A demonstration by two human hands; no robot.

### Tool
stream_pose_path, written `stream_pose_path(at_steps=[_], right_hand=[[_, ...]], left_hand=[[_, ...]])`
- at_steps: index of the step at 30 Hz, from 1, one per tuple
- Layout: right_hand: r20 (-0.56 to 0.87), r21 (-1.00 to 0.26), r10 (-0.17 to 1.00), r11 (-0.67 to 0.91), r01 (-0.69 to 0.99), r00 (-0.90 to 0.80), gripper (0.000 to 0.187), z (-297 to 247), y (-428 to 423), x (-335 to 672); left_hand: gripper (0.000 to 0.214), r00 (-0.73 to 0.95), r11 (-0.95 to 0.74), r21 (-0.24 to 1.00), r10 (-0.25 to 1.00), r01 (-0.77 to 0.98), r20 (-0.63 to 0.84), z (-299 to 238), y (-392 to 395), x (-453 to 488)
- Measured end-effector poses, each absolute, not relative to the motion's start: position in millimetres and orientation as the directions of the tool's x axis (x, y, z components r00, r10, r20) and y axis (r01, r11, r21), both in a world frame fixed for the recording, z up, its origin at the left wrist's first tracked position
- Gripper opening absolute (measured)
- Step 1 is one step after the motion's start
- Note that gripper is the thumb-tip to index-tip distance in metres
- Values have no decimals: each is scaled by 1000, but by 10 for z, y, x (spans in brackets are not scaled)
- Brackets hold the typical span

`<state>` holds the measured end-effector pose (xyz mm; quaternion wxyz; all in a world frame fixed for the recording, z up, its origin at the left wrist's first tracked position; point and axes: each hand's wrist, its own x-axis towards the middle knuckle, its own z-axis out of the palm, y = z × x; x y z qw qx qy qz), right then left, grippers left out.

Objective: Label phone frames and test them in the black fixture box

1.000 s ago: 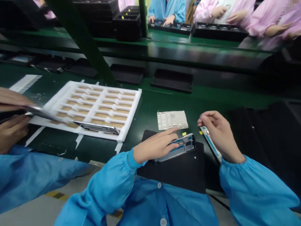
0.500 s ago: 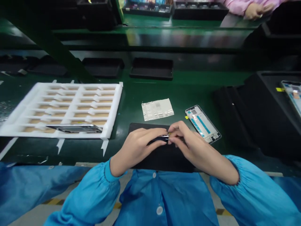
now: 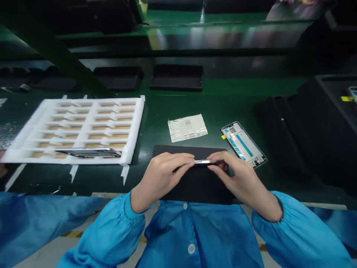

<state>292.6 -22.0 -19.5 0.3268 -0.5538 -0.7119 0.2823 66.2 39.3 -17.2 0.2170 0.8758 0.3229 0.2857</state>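
Between my two hands is a thin silver-edged phone frame (image 3: 202, 162), seen edge-on above the black mat (image 3: 195, 186). My left hand (image 3: 170, 169) pinches its left end between thumb and fingers. At the other end, my right hand (image 3: 237, 169) is closed on it, some of its fingers tucked behind. Most of the frame's faces are hidden from this angle. Beyond the mat lies a pale sheet (image 3: 187, 128) with rows of small silver strips. Right of it, a phone frame (image 3: 247, 145) with blue strips and a yellow tab lies flat.
A white foam tray (image 3: 134, 130) with slots stands at left, one phone frame (image 3: 89, 152) leaning in it. Black trays (image 3: 177, 78) line the back. Stacked black boxes (image 3: 304, 137) rise at right. Another person's hand (image 3: 2, 165) shows at the left edge.
My right hand has moved slightly right, away from my left, so more of the silver edge shows between them. Another person's hand has appeared at the left edge.
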Motion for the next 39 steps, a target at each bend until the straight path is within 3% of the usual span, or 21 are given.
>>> stream_pose_path(at_steps=[6,12,15,19,22,26,29,34,37,39], right_hand=[[311,-727,908,418,545,-281,21,-265,-207,2894],[411,-498,840,533,684,-354,39,-322,-244,2901],[436,-419,815,559,716,-381,39,-354,-247,2905],[462,-448,814,556,700,-351,39,-356,-249,2905],[398,-574,850,524,629,-344,38,-283,-216,2938],[335,-695,911,412,590,-242,23,-187,87,3026],[326,-663,934,335,669,-145,15,-268,520,3063],[163,-471,912,408,782,-377,17,-575,1040,3065],[115,-419,897,434,798,-427,19,-660,1101,3064],[93,-391,889,446,805,-448,20,-665,1104,3066]], left_hand=[[14,721,-676,560,667,479,188,-12,450,672],[18,749,-673,528,655,517,102,76,469,694],[16,736,-700,508,654,501,175,9,441,688],[19,706,-810,426,571,402,420,-164,373,633],[26,705,-853,367,516,371,487,-267,351,593],[28,722,-884,295,466,362,511,-328,424,587],[27,726,-879,315,474,358,499,-328,484,591],[25,742,-893,272,450,359,497,-222,401,585],[23,758,-910,219,415,353,504,-187,399,600],[25,748,-877,310,476,367,462,-228,525,625]])
